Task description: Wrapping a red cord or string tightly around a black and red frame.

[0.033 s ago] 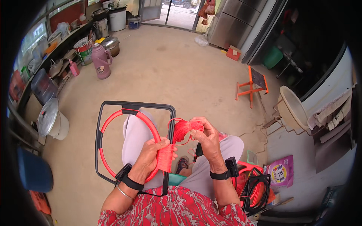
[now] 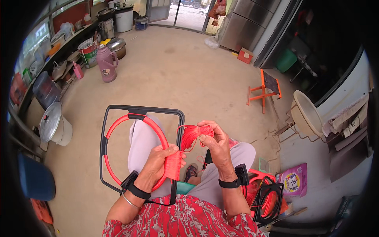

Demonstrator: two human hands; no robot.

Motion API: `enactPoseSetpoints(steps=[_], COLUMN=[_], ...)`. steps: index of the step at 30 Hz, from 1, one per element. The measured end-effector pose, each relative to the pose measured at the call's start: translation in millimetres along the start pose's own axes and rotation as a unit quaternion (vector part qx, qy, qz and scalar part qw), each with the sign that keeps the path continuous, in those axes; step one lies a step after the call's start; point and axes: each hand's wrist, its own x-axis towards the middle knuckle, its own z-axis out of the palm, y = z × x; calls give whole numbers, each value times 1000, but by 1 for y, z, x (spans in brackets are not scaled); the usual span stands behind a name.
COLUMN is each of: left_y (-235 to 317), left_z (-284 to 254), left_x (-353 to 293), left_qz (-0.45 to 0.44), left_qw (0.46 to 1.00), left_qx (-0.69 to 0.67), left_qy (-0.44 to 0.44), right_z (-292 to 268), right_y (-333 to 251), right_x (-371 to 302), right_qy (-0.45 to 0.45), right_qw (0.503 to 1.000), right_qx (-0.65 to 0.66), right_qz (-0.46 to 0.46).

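A black rectangular frame (image 2: pixel 142 108) with a red ring (image 2: pixel 118 120) inside it rests across my lap. My left hand (image 2: pixel 160 160) grips the ring at its lower right, next to a band of red cord (image 2: pixel 173 166) wound around the ring. My right hand (image 2: pixel 215 144) is raised just to the right and pinches a bundle of red cord (image 2: pixel 193 132). A loose strand runs from the bundle down to the wound band. Both wrists wear black straps.
More black frames with red rings (image 2: pixel 268 197) lie on the floor by my right leg, beside a purple packet (image 2: pixel 294 179). An orange stand (image 2: pixel 262 93) and a cream basin (image 2: pixel 306 114) are to the right. A pink jug (image 2: pixel 106 63) and a lidded metal pot (image 2: pixel 53 124) stand on the left.
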Motion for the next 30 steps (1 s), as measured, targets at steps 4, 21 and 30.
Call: enactPoseSetpoints(steps=[4,21,30], left_y=[-1,4,-1], left_z=[-1,0,-6], left_x=[0,3,4], left_qz=[-4,-26,-17], left_qw=[1000,998,999], left_qx=[11,-62,-41], left_qy=[-6,-12,-8], right_z=[19,-60,-74], right_y=[-28,-67,-72], right_x=[8,-112,-100], right_qy=[-28,19,105], right_qw=[981,955,991], right_qx=[178,246,29], right_qz=[-74,165,80])
